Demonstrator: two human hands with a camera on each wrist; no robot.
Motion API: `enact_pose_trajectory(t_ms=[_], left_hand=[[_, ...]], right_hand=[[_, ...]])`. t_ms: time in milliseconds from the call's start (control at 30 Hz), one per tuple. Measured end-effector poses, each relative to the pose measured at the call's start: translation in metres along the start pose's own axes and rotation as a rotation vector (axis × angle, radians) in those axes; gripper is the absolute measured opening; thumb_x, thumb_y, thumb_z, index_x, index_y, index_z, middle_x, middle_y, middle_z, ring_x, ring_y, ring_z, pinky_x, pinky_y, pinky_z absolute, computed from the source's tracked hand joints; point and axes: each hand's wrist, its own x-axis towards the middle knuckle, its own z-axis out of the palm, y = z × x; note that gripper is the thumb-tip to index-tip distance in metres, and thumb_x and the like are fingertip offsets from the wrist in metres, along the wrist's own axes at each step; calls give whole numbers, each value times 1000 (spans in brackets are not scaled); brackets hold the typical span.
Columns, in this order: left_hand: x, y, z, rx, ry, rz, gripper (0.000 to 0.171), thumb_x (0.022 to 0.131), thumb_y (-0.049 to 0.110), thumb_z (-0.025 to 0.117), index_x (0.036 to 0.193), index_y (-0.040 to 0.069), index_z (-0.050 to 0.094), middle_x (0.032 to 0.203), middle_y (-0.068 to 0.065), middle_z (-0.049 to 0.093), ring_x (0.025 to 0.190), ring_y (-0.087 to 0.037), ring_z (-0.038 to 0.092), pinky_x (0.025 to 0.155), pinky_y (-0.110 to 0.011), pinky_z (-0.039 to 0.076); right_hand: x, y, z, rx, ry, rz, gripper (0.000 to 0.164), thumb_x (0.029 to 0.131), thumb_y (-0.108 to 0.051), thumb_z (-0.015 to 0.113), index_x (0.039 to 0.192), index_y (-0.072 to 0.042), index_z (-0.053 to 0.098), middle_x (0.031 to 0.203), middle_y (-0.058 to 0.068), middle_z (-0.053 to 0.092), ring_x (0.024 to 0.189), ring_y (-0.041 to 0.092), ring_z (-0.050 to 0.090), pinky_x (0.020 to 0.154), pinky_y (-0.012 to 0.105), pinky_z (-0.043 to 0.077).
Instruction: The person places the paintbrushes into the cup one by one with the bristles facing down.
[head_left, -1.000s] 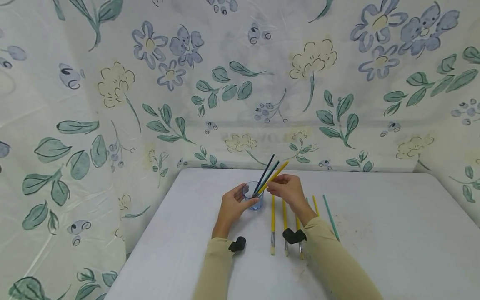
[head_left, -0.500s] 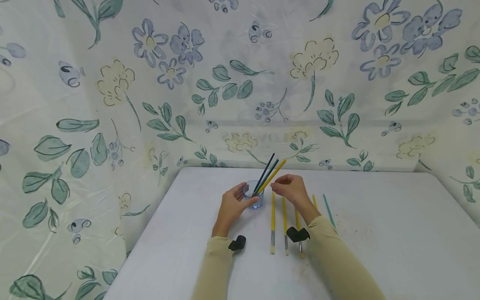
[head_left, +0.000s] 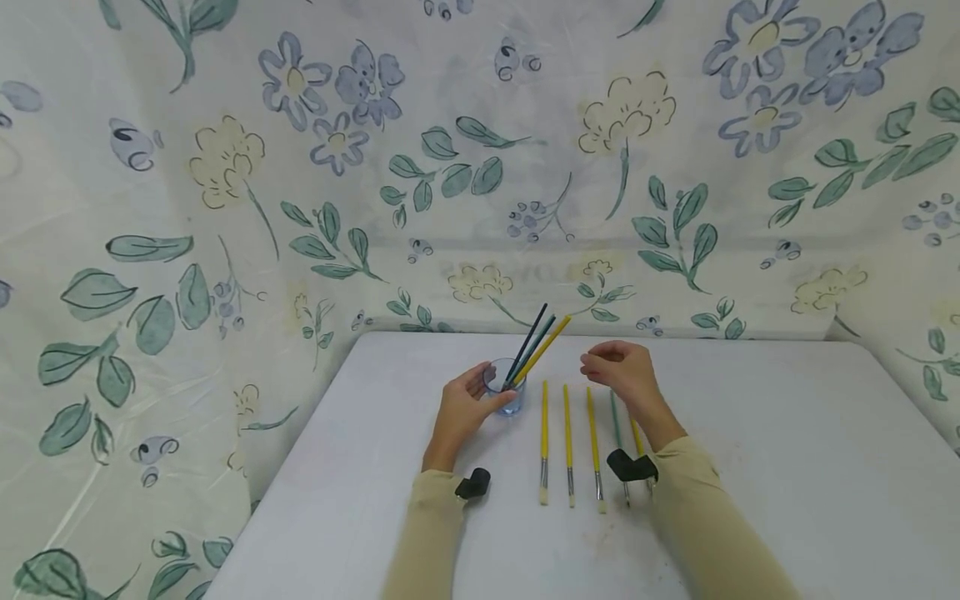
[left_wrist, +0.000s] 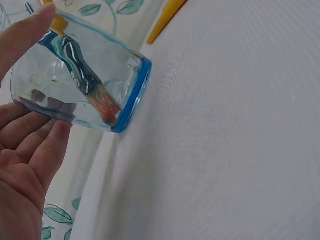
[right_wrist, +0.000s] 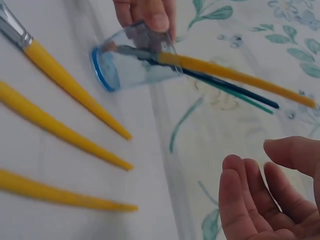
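My left hand (head_left: 462, 417) grips a clear bluish glass (head_left: 512, 406) on the white table, thumb on the near side and fingers round the far side. Three paintbrushes lean right in it, bristles down: a yellow-handled brush (head_left: 546, 346), a dark blue one (head_left: 529, 337) and a teal one (left_wrist: 75, 57). Through the glass wall, reddish bristles show near its base in the left wrist view. My right hand (head_left: 626, 377) is raised off to the right of the glass, fingers loosely bent, nothing between thumb and fingertips. Below it lies a teal paintbrush (head_left: 616, 417).
Several yellow paintbrushes (head_left: 568, 433) lie side by side right of the glass, bristles toward me. Another yellow brush (head_left: 637, 437) is partly hidden under my right forearm. A floral sheet (head_left: 480, 208) hangs behind the table (head_left: 360, 467).
My right hand has let go of the yellow paintbrush in the glass and moved right, over the brushes on the table. My left hand stays on the glass.
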Motion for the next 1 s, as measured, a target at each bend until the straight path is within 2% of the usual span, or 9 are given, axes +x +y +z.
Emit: enact_pose_trajectory(t_ms=[233,400,600,767,1000], left_hand=[[0,2,-1,1,1,-3,90,67,51,86,141,13,52,142,-5,59,136,-20,53,114,-33,44],[0,3,-1,-3,6,-2,90,67,52,86,141,13,53,141,-6,60,135,-21,54,114,-33,45],[1,4,0,8,11,-4,89,67,50,86,141,13,53,141,-5,60,135,-20,54,114,-33,45],[1,3,1,12,14,-13,88,67,49,87,141,14,53,141,-5,60,135,-20,54,113,-33,45],[2,2,2,5,17,-12,86,68,48,87,140,14,54,140,-4,61,135,-19,54,113,-32,45]], right_hand=[[-9,1,-35,-88,28,-7,37,92,-27,69,116,0,62,110,14,69,90,14,73,81,21,62],[-17,5,-54,-201,68,-5,40,93,-31,67,118,0,62,113,18,70,90,16,71,80,24,63],[-21,19,-66,-312,123,59,39,93,-30,66,118,0,63,111,19,70,89,22,69,77,31,62],[-23,33,-73,-368,113,136,39,94,-29,65,119,0,62,110,19,70,84,19,67,73,25,59],[-23,45,-79,-391,87,139,37,92,-24,65,116,3,62,100,17,71,76,14,65,65,23,57]])
